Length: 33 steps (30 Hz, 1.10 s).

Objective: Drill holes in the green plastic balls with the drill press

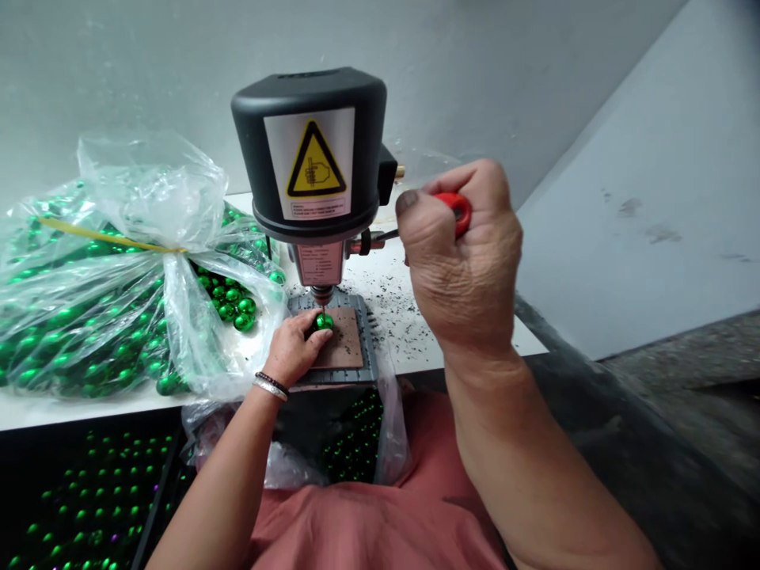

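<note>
Closest to me is my salmon-coloured clothing (356, 522), and off to the lower left there are rows of green balls (98, 491) in the dark, below the tabletop (526, 339). Up at the right my right hand (466, 261) is wrapped around a red knob (462, 212), fingers closed on it, thumb pressed along its side. Further in, my left hand (290, 348), bracelets (271, 385) at the wrist, has a narrow pinch on one shiny green ball (324, 322), thumb on the near side, fingers opposite. And that ball sits on a brown board (349, 348) over a grey base (369, 360), right under the drill bit (324, 307); whether the tip is touching, I can't tell. I'd call it light, thin-shelled and stiff, slick on that mirror finish, ready to roll or spin, and too hard a squeeze might crack it. Best hold is low on both sides, at its widest, skin well off the top. Dark shavings (400, 305) lie scattered to the right. Above looms the black machine head (369, 142) with its yellow warning sign (314, 162); to the left bulges a clear plastic bag (181, 317) full of more balls, a yellow strip (107, 236) across it, and behind everything, the pale wall (451, 63).
</note>
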Each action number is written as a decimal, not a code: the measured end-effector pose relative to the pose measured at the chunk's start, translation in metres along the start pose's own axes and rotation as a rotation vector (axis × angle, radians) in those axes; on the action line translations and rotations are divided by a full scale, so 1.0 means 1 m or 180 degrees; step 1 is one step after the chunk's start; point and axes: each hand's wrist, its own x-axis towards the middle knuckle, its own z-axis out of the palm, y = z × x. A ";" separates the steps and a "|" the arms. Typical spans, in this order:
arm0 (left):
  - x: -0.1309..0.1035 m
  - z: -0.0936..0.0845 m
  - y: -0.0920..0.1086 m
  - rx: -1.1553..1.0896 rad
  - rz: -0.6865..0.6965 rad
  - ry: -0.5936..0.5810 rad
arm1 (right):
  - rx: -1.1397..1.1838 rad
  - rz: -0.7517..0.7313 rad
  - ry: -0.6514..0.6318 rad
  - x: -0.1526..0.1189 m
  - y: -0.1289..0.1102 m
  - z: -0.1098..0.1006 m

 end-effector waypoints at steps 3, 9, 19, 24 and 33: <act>0.001 -0.001 0.000 0.0007 -0.0022 -0.0043 | -0.0069 0.0004 0.0027 -0.002 0.000 0.000; 0.003 -0.013 -0.003 -0.0439 -0.0185 -0.0323 | -0.0028 -0.0134 0.0085 -0.002 0.001 0.001; 0.004 -0.021 -0.003 -0.0469 -0.0194 -0.0585 | 0.0184 -0.0219 0.0096 -0.001 0.003 0.003; 0.003 -0.019 0.004 -0.0381 -0.0140 -0.0580 | 0.0133 -0.0177 0.0067 -0.002 0.002 0.002; 0.004 -0.004 0.002 -0.0460 -0.0392 -0.0157 | 0.0062 -0.0071 0.0034 -0.002 0.000 0.000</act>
